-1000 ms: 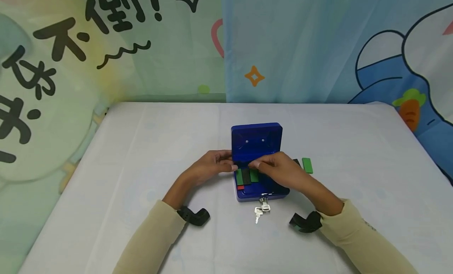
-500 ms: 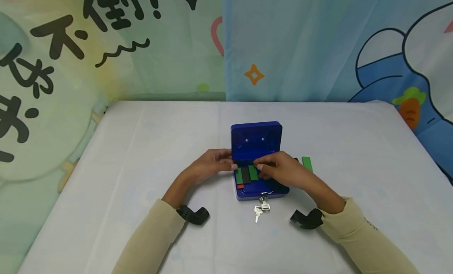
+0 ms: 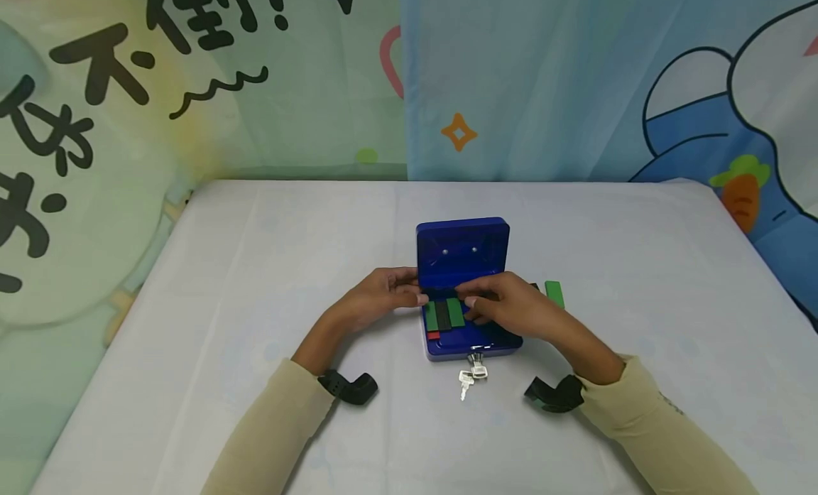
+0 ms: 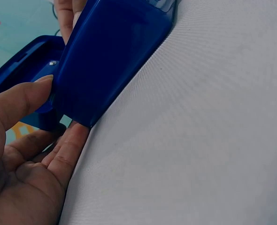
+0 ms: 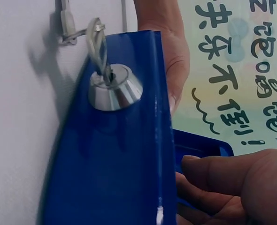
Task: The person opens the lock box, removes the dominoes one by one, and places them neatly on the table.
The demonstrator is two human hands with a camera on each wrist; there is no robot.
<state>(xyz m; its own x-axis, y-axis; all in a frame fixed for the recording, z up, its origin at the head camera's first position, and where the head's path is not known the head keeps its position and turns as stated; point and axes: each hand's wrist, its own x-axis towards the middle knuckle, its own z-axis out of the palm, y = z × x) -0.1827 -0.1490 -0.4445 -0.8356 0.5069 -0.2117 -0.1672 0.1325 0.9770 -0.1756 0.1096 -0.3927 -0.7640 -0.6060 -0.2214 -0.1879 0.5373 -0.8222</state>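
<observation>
Head view: one open blue box (image 3: 473, 346) on a white tablecloth (image 3: 255, 268)
Inside, two green blocks (image 3: 432, 316) flank one black block (image 3: 443, 315), one red piece (image 3: 433, 335) peeking out; one more green block (image 3: 554, 294) lies outside, two keys (image 3: 467, 381) at the front; backdrop (image 5: 232, 79) reads "不倒!"; left hand (image 3: 395, 290) holds the back-left corner; right hand (image 3: 511, 307) bends beside the inner right block, pinching or not I cannot tell; its fingertips, over that block's far end a second ago, now leave it bare
</observation>
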